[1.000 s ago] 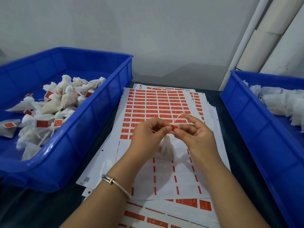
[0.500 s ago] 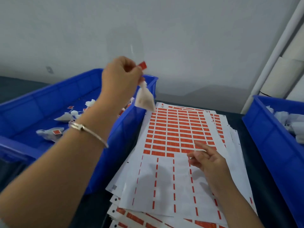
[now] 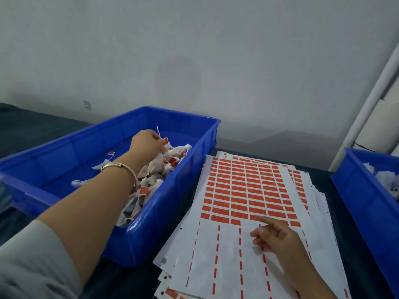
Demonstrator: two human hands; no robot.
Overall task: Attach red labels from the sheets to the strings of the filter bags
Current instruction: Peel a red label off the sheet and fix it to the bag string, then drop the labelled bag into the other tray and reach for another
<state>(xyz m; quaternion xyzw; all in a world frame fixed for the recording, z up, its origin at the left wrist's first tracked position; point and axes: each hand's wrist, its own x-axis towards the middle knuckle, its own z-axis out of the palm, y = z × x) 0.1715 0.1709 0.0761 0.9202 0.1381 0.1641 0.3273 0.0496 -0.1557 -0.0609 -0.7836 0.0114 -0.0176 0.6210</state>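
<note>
My left hand (image 3: 145,140) reaches into the left blue bin (image 3: 190,186), fingers pinched on the string and red label (image 3: 165,140) of a filter bag just above the pile of labelled filter bags (image 3: 155,171). My right hand (image 3: 274,236) rests on the top label sheet (image 3: 237,190) at the edge of the remaining red labels, forefinger stretched out, holding nothing. The lower part of that sheet is stripped, with only red strips left.
A stack of further label sheets (image 3: 319,212) lies under the top one on the dark table. A second blue bin (image 3: 364,203) at the right holds unlabelled white filter bags (image 3: 386,178). A grey wall and white pipe (image 3: 367,104) stand behind.
My left hand carried the labelled bag from the sheet up and left, then lowered it into the left bin. My right hand let go and settled on the sheet.
</note>
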